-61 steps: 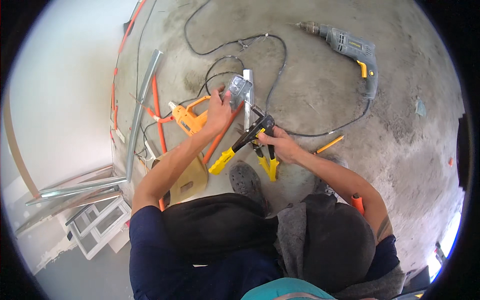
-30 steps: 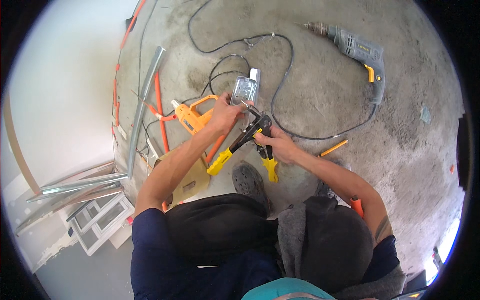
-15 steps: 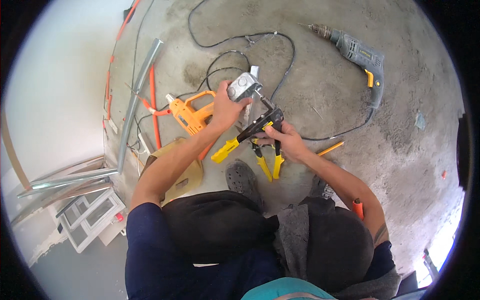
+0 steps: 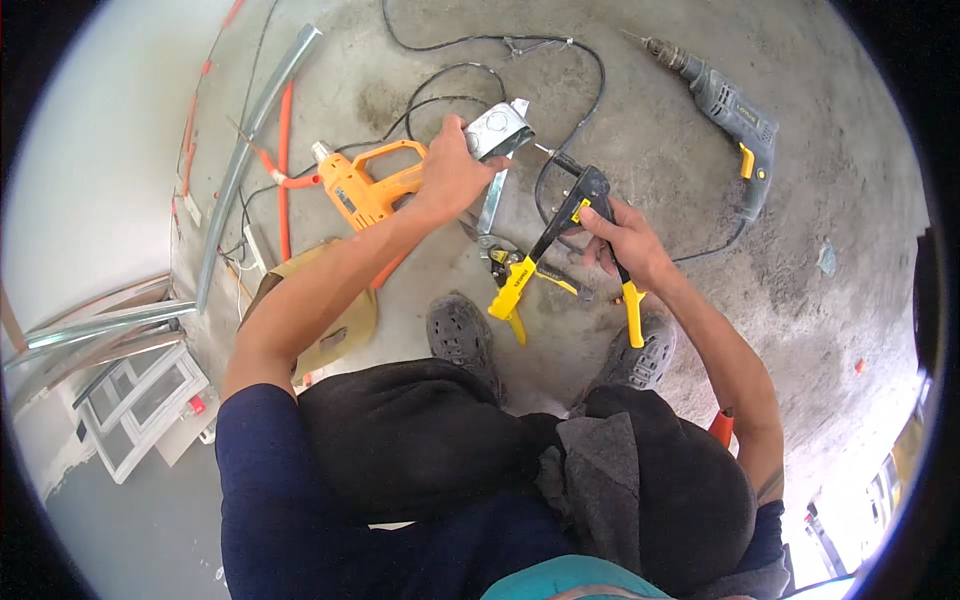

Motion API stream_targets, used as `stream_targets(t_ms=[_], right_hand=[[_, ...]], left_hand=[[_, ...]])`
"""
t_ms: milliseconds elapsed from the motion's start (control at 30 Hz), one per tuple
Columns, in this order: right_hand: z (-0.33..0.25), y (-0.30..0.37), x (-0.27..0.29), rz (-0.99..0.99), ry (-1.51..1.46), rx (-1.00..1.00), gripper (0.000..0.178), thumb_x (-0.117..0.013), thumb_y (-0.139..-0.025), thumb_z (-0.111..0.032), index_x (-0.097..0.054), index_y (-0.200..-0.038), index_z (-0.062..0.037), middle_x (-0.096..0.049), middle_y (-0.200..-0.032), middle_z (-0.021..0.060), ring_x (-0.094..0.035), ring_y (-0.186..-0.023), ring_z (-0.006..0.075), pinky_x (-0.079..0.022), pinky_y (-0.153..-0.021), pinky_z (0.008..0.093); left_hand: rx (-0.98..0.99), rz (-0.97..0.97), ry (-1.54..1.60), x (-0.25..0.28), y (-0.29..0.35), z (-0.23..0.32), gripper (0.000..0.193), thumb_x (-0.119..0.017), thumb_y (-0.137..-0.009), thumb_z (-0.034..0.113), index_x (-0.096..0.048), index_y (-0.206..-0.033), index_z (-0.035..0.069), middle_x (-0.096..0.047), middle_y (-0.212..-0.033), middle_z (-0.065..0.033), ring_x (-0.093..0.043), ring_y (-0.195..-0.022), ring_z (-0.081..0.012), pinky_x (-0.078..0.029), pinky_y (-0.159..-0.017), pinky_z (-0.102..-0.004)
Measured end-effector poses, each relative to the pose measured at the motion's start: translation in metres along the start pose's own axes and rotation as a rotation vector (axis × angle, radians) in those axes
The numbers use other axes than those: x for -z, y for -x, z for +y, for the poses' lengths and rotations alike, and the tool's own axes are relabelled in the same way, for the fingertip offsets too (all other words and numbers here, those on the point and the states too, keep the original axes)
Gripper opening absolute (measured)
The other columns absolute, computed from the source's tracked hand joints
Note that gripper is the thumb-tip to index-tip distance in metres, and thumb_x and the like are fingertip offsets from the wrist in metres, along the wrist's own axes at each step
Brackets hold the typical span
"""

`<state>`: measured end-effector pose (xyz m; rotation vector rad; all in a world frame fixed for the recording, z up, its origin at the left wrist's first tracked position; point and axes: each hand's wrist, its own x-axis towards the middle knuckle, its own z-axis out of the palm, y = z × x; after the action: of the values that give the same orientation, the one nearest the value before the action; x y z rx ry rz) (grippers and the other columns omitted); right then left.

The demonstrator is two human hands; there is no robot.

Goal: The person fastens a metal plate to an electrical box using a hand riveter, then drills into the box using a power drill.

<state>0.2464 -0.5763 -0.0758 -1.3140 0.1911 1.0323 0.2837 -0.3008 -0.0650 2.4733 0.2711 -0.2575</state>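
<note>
Your left hand (image 4: 455,172) pinches a metal box (image 4: 497,128) between thumb and fingers, up off the floor ahead of you. Your right hand (image 4: 628,243) is wrapped round the rivet gun (image 4: 566,216) near its head, its yellow handles spread wide. The box looks light and stiff, with thin walls that may be slick or sharp-edged; hold it by its sides, clear of the rim. The gun seems heavier and rigid, best gripped on its handles. Whether its tip touches the box is hard to tell; your left fingertips and the box's far side are hidden. Below, the gun's handle partly covers the snips (image 4: 498,256), and the box overlaps a metal strip (image 4: 492,205). Farther out lie an orange heat gun (image 4: 366,192) and a drill (image 4: 730,112).
</note>
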Motion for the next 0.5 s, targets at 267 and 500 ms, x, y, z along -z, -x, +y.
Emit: stream_targets(t_ms=[267, 500], right_hand=[[-0.016, -0.015, -0.006, 0.054, 0.124, -0.037, 0.043, -0.064, -0.1, -0.039, -0.061, -0.118, 0.0003, -0.073, -0.103, 0.0111, -0.065, -0.062, 0.0139, -0.042, -0.043, 0.0272], [-0.026, -0.029, -0.004, 0.115, 0.29, -0.047, 0.04, -0.064, -0.099, -0.039, -0.064, -0.114, -0.0012, -0.073, -0.099, 0.0095, -0.067, -0.063, 0.0147, -0.044, -0.043, 0.0294]], left_hand=[[0.018, -0.048, -0.093, 0.009, -0.002, 0.006, 0.065, -0.09, -0.072, 0.028, -0.052, -0.117, 0.001, -0.069, -0.108, -0.0237, -0.065, -0.107, -0.0426, -0.05, -0.09, -0.0494], [0.003, -0.054, -0.126, 0.01, -0.002, 0.01, 0.06, -0.089, -0.072, 0.026, -0.052, -0.111, 0.001, -0.068, -0.106, -0.0234, -0.064, -0.105, -0.0433, -0.05, -0.088, -0.0503]])
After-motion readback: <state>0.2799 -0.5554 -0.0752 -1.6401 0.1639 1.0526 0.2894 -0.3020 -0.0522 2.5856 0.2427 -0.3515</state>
